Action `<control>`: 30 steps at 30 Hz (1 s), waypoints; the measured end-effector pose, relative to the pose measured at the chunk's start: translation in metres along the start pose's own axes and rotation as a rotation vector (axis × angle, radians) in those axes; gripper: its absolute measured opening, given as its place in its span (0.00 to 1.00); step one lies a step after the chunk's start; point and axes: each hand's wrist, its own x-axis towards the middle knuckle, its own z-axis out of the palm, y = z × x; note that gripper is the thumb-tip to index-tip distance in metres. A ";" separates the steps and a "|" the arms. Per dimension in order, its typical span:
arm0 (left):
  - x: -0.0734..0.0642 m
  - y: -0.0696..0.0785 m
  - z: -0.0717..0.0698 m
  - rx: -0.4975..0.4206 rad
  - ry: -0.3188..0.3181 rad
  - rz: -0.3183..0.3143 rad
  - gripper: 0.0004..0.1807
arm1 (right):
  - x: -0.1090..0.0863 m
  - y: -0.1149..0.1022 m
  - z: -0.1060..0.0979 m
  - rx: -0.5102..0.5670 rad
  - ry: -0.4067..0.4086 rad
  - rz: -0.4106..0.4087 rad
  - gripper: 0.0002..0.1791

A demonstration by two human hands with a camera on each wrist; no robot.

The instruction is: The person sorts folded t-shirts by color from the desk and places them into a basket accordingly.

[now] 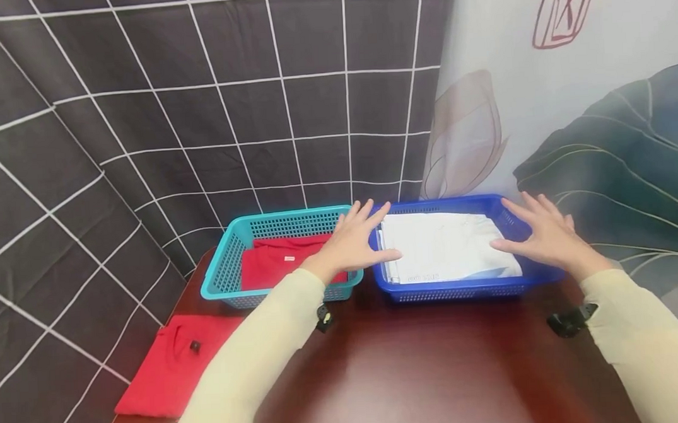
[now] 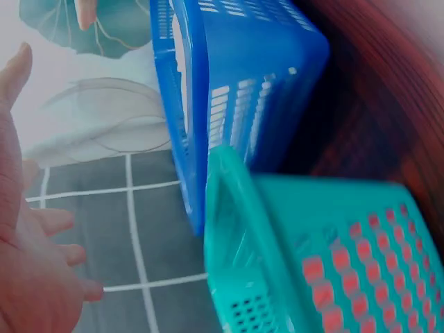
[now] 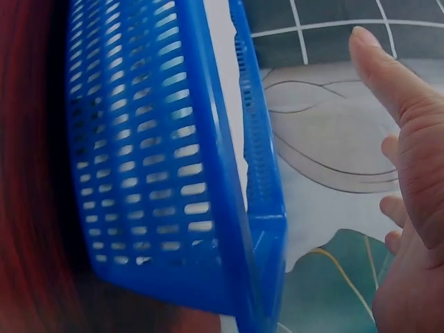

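Note:
A folded white garment (image 1: 439, 245) lies inside the blue plastic basket (image 1: 450, 288) in the head view. My left hand (image 1: 354, 239) hovers over the basket's left end, fingers spread and holding nothing. Above the right end, my right hand (image 1: 544, 234) is likewise spread, its thumb pointing in toward the white cloth. Both wrist views show the hands higher than the basket rims, with the blue basket wall (image 3: 146, 152) beside the right hand. To the left stands a teal basket (image 1: 228, 267) with a folded red garment (image 1: 273, 268) in it, partly hidden by my left hand and forearm.
Another folded red garment (image 1: 175, 357) lies on the dark wooden table (image 1: 425, 365) at the left, with a small black object (image 1: 194, 346) on it. Behind the baskets hangs a dark gridded cloth (image 1: 311, 105), with a pale leaf-patterned curtain (image 1: 539, 102) to the right.

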 end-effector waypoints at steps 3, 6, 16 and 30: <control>-0.019 -0.010 -0.010 0.074 0.012 0.020 0.55 | -0.011 0.001 0.000 -0.028 0.034 -0.001 0.54; -0.042 -0.024 -0.017 0.124 0.023 0.029 0.55 | -0.025 0.003 0.004 -0.017 0.067 -0.013 0.54; -0.159 -0.085 -0.027 0.210 0.108 0.047 0.56 | -0.077 -0.020 0.044 0.102 0.222 -0.265 0.52; -0.284 -0.143 -0.013 0.203 0.230 -0.031 0.47 | -0.108 -0.141 0.123 0.245 0.142 -0.587 0.44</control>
